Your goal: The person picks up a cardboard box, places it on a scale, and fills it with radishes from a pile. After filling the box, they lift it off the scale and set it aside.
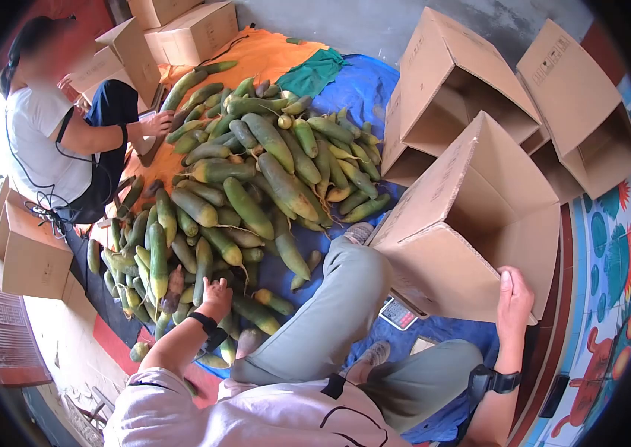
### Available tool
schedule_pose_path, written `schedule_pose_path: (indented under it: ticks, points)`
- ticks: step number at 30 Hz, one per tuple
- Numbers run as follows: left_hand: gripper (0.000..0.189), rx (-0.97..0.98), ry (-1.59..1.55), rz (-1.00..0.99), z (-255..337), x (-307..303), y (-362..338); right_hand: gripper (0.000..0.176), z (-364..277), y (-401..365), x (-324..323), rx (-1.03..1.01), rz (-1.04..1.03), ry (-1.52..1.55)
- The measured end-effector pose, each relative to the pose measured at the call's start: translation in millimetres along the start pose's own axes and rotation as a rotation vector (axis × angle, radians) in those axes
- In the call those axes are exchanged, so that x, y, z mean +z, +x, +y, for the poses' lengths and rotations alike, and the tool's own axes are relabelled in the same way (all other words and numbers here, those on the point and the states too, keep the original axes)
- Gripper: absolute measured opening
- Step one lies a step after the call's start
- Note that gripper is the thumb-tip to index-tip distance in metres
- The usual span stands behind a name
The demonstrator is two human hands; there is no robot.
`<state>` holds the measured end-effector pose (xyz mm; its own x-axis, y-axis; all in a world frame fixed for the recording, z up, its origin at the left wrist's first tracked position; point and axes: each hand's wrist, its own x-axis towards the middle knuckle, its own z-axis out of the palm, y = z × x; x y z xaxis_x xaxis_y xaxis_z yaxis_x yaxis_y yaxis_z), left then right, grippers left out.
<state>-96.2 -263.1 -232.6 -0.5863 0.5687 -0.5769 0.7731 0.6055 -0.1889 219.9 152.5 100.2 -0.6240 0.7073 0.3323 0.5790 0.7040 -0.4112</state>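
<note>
A big heap of long green and yellowish gourds lies on blue and orange sheets on the floor. My left hand reaches down into the near edge of the heap and closes around one gourd. My right hand grips the near edge of an open cardboard box that lies tilted on its side next to my bent knee. I sit on the floor with both legs folded in front of me.
Another person sits at the far left of the heap with a hand on the pile. Empty open boxes stand behind mine, more boxes at the back and one at the left. A small scale lies under my box.
</note>
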Motion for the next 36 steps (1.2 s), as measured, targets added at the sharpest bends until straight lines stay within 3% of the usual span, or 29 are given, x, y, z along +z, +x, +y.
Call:
schedule_pose_path:
  ticks: [5,7,11,19,29,32,36]
  points:
    - [0.025,0.059,0.114,-0.007,-1,6,-9,0.019,-12,-2,3,-0.023,0.034,-0.034]
    - [0.027,0.053,0.317,-0.077,1,5,-12,0.02,-13,-3,2,0.0,0.015,-0.041]
    - [0.03,0.118,0.359,-0.221,6,-14,-18,0.021,-11,-4,3,-0.035,0.048,-0.058]
    - [0.036,0.093,-0.034,-0.177,14,1,-39,0.019,-8,-7,6,-0.095,0.069,-0.114]
    - [0.022,0.119,0.018,-0.222,16,20,-33,0.024,-8,-10,7,-0.11,0.066,-0.168]
    - [0.024,0.206,0.093,-0.277,15,-7,-44,0.025,-5,-9,8,-0.081,0.059,-0.195]
    - [0.023,0.151,0.047,-0.252,11,-13,-45,0.026,-4,-8,9,-0.076,0.05,-0.183]
